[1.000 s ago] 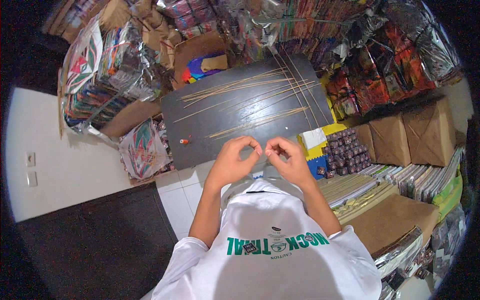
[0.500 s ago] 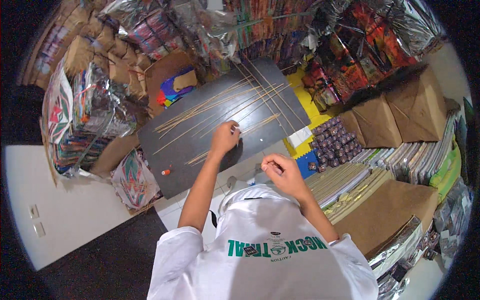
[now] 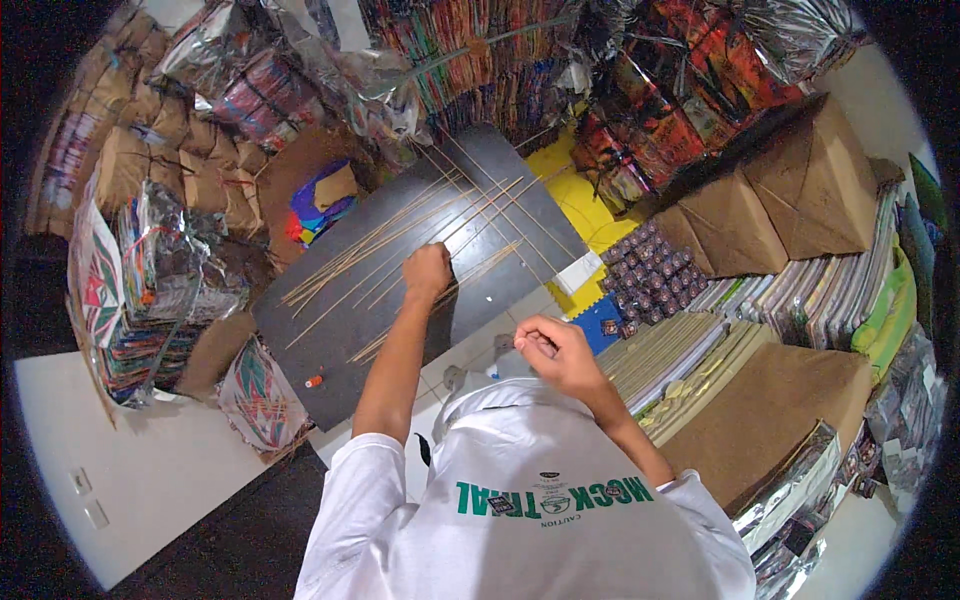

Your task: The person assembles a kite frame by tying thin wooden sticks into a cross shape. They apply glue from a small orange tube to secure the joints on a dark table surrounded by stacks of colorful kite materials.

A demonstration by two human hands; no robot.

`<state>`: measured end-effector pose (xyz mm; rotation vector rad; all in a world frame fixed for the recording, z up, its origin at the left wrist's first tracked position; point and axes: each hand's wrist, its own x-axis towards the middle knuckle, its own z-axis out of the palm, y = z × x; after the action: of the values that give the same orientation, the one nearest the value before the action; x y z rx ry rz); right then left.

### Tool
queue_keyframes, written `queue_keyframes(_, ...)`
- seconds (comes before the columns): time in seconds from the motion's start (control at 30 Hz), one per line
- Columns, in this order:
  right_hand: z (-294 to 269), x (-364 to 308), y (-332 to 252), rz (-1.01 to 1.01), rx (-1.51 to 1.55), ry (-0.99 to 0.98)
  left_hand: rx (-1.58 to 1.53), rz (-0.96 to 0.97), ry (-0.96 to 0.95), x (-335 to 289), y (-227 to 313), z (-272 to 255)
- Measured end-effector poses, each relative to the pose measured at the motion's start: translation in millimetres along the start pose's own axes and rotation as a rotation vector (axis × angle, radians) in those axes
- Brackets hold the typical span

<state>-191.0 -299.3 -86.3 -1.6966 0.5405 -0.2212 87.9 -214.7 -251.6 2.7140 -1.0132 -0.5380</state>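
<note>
- Currently, your left hand (image 3: 428, 270), its fingers curled, is over the thin tan wooden sticks (image 3: 370, 239) on the dark grey rectangular table (image 3: 290, 365); whether it grips one, I cannot tell.
- Your right hand (image 3: 556, 350), at four o'clock from it, has folded fingers; what they hold, I cannot tell.
- The small orange-and-white cylinder (image 3: 314, 381) lies between seven and eight o'clock from your left hand.
</note>
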Motion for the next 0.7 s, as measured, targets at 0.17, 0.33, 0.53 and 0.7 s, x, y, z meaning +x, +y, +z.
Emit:
queue_keyframes(0.17, -2.3, 3.7, 0.9, -0.007, -0.012, -0.002, -0.062, -0.04, -0.027, 5.7, -2.4, 0.6)
queue_keyframes(0.33, -0.6, 4.8, -1.6, 0.0, 0.01, -0.014, -0.281, 0.042, -0.079, 9.1, -5.5, -13.5)
queue_keyframes(0.53, -0.8, 8.0, -6.1, 0.014, -0.022, -0.115, -0.509, 0.179, -0.055, -2.8, -10.9, -39.4)
queue_keyframes(0.7, 7.1, 8.7, -12.2, -0.038, 0.01, -0.104, -0.728, 0.167, -0.075, -50.0, -0.6, -77.7)
